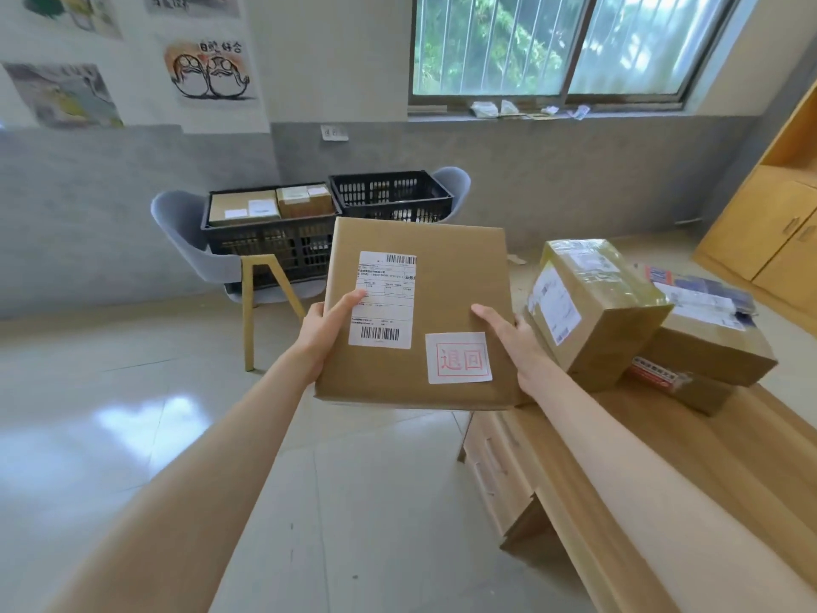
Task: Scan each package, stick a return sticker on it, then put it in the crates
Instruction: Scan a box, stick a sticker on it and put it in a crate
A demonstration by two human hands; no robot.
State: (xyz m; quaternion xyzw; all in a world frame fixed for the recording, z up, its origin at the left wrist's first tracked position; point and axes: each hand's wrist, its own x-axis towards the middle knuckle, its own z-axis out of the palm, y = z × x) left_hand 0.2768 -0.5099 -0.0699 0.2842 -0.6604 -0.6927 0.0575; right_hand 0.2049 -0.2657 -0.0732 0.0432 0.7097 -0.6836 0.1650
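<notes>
I hold a flat brown cardboard package (446, 280) in front of me, above the floor. It carries a white shipping label (383, 299) and a white return sticker with red characters (458, 357). My left hand (325, 329) grips its left edge, thumb on the label. My right hand (508, 336) grips its right edge, thumb on top. Beyond it, two black crates sit on grey chairs: the left crate (269, 243) holds two brown boxes, the right crate (391, 194) shows little of what is inside.
A wooden table (663, 471) at the right carries several more taped packages (592, 311). Two grey chairs (185, 241) with wooden legs stand by the far wall under a window. A wooden cabinet (778, 232) stands at the far right. Tiled floor lies between me and the crates.
</notes>
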